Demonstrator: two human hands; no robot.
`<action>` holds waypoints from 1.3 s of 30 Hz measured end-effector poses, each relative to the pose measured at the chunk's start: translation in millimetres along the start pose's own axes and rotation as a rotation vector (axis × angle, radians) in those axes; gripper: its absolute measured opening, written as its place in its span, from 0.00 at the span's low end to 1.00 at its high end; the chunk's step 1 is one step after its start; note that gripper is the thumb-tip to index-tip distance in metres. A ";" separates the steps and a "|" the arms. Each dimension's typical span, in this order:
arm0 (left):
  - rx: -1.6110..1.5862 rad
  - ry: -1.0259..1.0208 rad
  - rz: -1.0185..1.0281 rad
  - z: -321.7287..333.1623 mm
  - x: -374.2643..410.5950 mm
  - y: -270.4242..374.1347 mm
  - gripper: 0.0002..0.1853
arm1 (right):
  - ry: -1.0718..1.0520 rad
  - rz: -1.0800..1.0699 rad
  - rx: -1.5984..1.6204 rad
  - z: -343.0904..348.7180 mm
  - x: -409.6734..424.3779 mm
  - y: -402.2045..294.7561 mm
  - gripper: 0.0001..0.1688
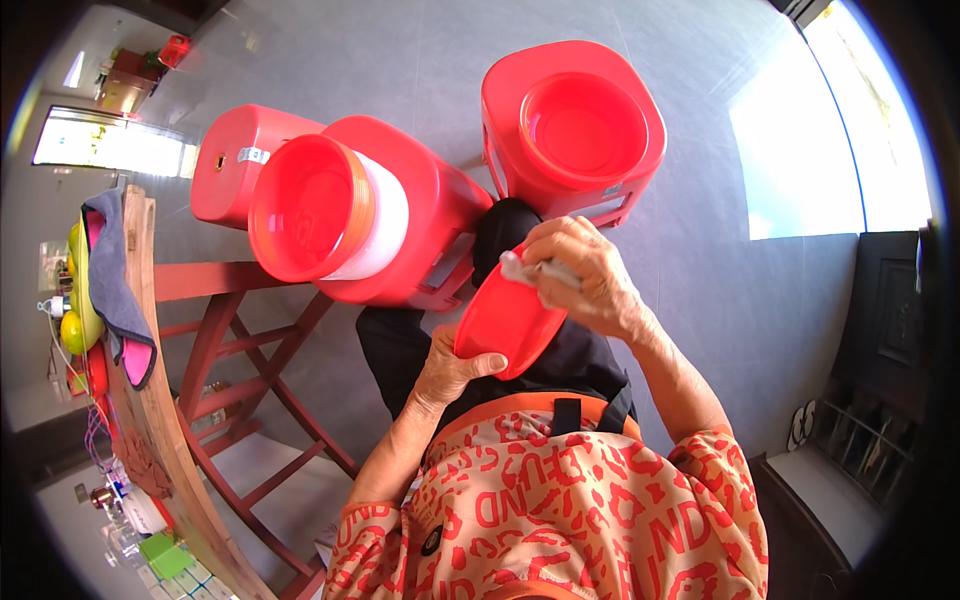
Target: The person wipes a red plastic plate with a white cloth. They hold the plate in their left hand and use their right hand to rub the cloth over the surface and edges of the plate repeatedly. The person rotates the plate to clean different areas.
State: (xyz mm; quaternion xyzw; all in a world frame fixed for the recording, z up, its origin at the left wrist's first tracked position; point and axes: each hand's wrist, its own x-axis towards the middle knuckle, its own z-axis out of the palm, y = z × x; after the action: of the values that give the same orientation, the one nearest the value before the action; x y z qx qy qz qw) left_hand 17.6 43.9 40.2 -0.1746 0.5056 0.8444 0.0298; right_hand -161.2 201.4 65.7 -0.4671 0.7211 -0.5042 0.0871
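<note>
A red plastic bowl (504, 322) is tilted over my lap. My left hand (457, 367) grips its near rim, thumb on the inside. At the far rim my right hand (585, 274) holds a bunched whitish cloth (517, 268) against the bowl. Another red bowl (585, 127) rests on a red plastic stool (517, 75) ahead of me. To the left, a stack of red and orange bowls (311, 210), with a white piece (386, 217) at its base, sits on a second red stool (442, 195).
A third red stool (232, 157) stands behind the stack. On my left is a wooden table (180, 450) with dark red legs, bearing a grey cloth (116, 262) and a green box (166, 556). Sandals (801, 425) lie at the right by a dark door (892, 315).
</note>
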 end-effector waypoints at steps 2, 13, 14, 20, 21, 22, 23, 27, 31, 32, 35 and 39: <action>-0.005 -0.007 0.001 1.4 -1.6 1.5 0.14 | -0.014 -0.025 -0.082 -2.7 6.8 -25.5 0.10; 0.250 -0.004 0.080 17.3 0.7 15.3 0.24 | -0.269 0.173 0.113 -28.5 20.7 -11.2 0.12; 0.362 0.008 0.132 16.9 0.6 18.4 0.27 | -0.265 0.167 0.118 -26.9 20.1 -10.0 0.13; 1.045 0.222 0.207 51.6 6.3 55.1 0.34 | -0.184 -0.039 -0.060 2.6 21.8 -21.4 0.14; 1.003 0.229 0.172 49.3 6.9 53.5 0.34 | -0.114 -0.107 -0.104 12.3 19.4 -26.7 0.15; 0.962 0.237 0.136 46.3 6.8 51.4 0.34 | -0.053 -0.157 -0.217 18.1 18.0 -35.7 0.12; 0.921 0.244 0.100 43.2 6.6 49.2 0.34 | -0.051 -0.206 -0.281 18.1 18.4 -43.6 0.14; 0.909 0.216 0.128 32.5 3.4 45.3 0.33 | 0.058 -0.195 -0.195 22.8 9.8 -30.8 0.15; 0.849 0.193 0.125 26.2 2.7 42.5 0.35 | 0.060 0.148 0.167 18.8 -7.0 -1.1 0.09; 0.867 0.198 0.103 26.6 2.3 44.4 0.36 | 0.072 0.191 0.205 18.7 -11.3 4.6 0.09; 0.867 0.198 0.103 23.9 4.5 43.5 0.36 | 0.102 0.301 0.279 19.1 -16.1 9.3 0.09; 0.902 0.189 0.137 23.6 3.9 42.8 0.35 | 0.111 0.058 0.005 24.4 -5.1 -11.0 0.11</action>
State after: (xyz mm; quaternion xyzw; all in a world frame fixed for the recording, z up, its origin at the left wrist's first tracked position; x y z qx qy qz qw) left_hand -2.0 43.0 85.1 -0.1866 0.8331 0.5206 0.0007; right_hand -137.4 188.9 61.2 -0.4171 0.7368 -0.5284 0.0630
